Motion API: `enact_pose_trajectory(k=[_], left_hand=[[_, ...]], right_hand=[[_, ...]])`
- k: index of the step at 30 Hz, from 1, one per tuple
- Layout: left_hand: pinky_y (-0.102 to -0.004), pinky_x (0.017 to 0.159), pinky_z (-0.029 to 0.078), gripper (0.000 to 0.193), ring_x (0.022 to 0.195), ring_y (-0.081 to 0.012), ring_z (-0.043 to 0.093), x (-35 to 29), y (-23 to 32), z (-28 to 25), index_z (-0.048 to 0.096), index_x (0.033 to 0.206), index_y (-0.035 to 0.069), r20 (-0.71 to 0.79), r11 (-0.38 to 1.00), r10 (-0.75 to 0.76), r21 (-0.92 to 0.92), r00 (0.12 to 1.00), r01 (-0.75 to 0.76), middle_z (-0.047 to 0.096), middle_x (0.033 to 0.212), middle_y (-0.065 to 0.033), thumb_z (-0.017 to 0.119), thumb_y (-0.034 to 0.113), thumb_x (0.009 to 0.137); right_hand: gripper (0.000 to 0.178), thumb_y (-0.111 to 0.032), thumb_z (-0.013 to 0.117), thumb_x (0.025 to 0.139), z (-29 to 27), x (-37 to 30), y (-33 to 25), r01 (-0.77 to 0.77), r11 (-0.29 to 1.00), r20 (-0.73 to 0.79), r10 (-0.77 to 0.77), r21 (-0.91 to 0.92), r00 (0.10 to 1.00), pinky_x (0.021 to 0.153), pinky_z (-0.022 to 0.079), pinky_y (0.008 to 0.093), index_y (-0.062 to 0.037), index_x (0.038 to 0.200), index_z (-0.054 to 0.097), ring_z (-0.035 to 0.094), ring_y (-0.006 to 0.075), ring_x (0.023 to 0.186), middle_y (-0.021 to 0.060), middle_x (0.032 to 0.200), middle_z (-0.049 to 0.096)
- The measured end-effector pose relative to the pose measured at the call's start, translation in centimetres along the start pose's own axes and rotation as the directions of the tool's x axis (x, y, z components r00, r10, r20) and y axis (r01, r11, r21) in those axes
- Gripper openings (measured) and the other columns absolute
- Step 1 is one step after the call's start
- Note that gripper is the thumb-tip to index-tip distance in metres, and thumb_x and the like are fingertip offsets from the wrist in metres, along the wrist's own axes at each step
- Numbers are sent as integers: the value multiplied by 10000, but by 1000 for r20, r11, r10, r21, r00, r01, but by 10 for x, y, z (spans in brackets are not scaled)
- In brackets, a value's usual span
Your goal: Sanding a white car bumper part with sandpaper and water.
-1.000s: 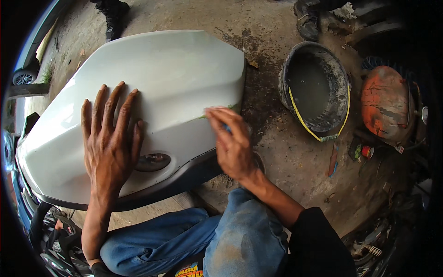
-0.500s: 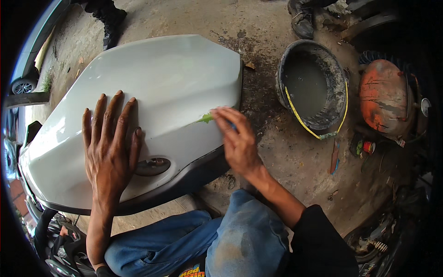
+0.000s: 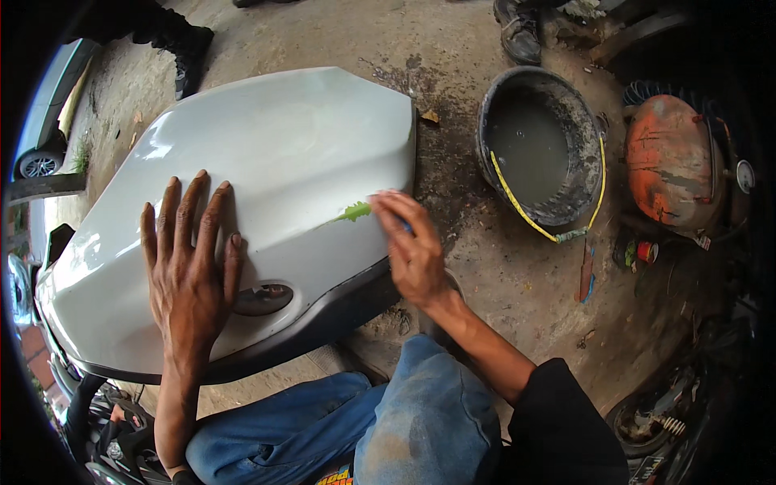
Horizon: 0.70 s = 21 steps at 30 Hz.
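Left hand flat, fingers spread, pinning the white car body panel on the ground | right hand pinched on a small tool, drawing green filler along the panel's crease.

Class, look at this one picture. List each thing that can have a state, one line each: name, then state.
White car panel: lying flat on the ground, green streak near its right edge.
Left hand: open, pressed flat on the panel.
Right hand: fingers at the green putty smear.
Black tub: upright, holds murky water.
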<state>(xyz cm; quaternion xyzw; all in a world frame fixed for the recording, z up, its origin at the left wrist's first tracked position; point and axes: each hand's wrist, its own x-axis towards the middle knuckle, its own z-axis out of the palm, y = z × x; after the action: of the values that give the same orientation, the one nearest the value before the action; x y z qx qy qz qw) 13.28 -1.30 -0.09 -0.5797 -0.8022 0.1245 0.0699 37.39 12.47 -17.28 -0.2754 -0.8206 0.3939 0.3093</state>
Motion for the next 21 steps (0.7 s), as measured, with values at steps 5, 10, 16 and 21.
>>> enact_pose_trajectory(k=[5,10,16,21], left_hand=[[-561,1372,153,554,1639,-332,320,-5,-6,-2,552,1609,185,-1,1000,3,17,1000,-3,461,1708,-96,601,292,1068],[-547,1365,176,534,1635,-321,336,0,-3,-5,541,1614,162,10,999,5,40,1000,-5,469,1703,-95,555,241,1086],[-565,1362,171,557,1637,-337,326,0,-3,-3,552,1610,177,7,1000,2,23,1000,-3,472,1702,-93,601,245,1059],[-567,1365,163,555,1638,-333,325,-2,-5,-6,553,1607,174,18,999,5,38,1000,-6,476,1700,-93,602,243,1058]], right_hand=[[666,139,576,898,0,1,3,59,998,-12,-59,5,998,1247,461,456,-66,1528,639,567,338,1444,146,1485,629],[682,161,542,884,3,-1,7,32,997,-45,-29,73,999,1258,447,473,-59,1522,646,571,345,1440,146,1492,627],[621,128,577,920,5,-3,31,25,996,-84,-18,88,996,1253,446,482,-63,1504,664,585,342,1431,139,1484,646],[616,113,583,920,11,0,6,92,987,-62,-84,130,995,1254,439,480,-57,1507,660,568,355,1439,138,1485,634]])
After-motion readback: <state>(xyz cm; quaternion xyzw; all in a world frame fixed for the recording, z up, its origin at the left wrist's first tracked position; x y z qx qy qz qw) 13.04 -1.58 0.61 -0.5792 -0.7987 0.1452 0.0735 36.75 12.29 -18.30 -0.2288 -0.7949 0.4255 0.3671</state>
